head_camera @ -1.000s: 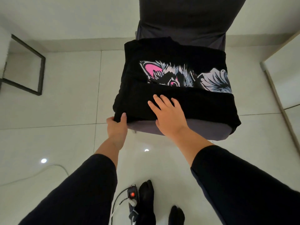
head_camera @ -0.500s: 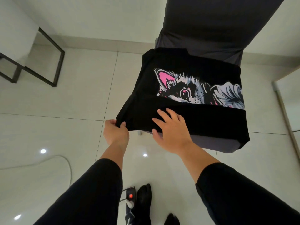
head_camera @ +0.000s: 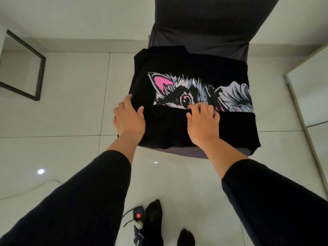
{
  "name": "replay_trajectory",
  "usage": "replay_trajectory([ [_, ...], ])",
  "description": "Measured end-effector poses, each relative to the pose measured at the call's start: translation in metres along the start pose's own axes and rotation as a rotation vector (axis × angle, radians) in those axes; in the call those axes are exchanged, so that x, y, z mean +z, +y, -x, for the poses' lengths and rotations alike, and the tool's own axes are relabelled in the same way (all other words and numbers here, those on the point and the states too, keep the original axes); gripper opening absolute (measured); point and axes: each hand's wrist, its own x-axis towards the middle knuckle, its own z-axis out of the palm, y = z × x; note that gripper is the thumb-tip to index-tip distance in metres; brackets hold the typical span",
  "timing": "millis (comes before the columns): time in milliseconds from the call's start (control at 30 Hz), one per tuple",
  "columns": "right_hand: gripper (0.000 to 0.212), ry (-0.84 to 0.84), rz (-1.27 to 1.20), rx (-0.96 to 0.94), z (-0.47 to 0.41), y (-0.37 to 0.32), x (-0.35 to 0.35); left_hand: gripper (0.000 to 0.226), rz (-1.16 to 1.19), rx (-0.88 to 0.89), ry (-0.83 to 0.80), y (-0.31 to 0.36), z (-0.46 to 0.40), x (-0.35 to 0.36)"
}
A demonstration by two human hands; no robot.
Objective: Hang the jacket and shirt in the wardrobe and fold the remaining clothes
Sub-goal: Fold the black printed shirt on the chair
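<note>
A black T-shirt with a pink and grey cat print lies folded on the seat of a dark grey covered chair. Its near part is folded up over the lower print as a black band. My left hand grips the shirt's left edge, thumb on top of the cloth and fingers along the side. My right hand lies on the folded band, and its curled fingertips pinch the band's upper edge just under the cat's eye.
The chair stands on a glossy white tiled floor. A black metal frame is at the left. A mirrored panel edge runs down the right. A power strip with a red light lies by my feet.
My left hand moved up from the shirt's near left corner to its left edge. My right hand slid forward to the fold's upper edge, and its fingers curled onto it.
</note>
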Motion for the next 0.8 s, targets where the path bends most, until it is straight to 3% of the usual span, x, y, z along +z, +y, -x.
replay_trajectory([
  [200,0.017,0.168,-0.145,0.018,-0.025,0.001,-0.011,0.022,-0.072,-0.031,0.17,0.003,-0.018,-0.006],
  [333,0.016,0.16,-0.131,0.019,-0.021,-0.001,-0.003,0.021,-0.017,-0.055,0.106,0.002,-0.018,0.0],
  [533,0.016,0.305,-0.171,0.128,0.004,-0.003,0.012,0.031,0.167,-0.284,0.06,0.005,0.0,0.003],
  [700,0.037,0.201,-0.204,0.412,0.016,-0.003,0.006,0.03,0.209,-0.286,0.033,0.003,0.004,0.0],
  [800,0.04,0.098,-0.257,0.446,0.013,-0.003,0.002,0.03,0.344,-0.306,0.07,0.01,0.004,-0.004],
])
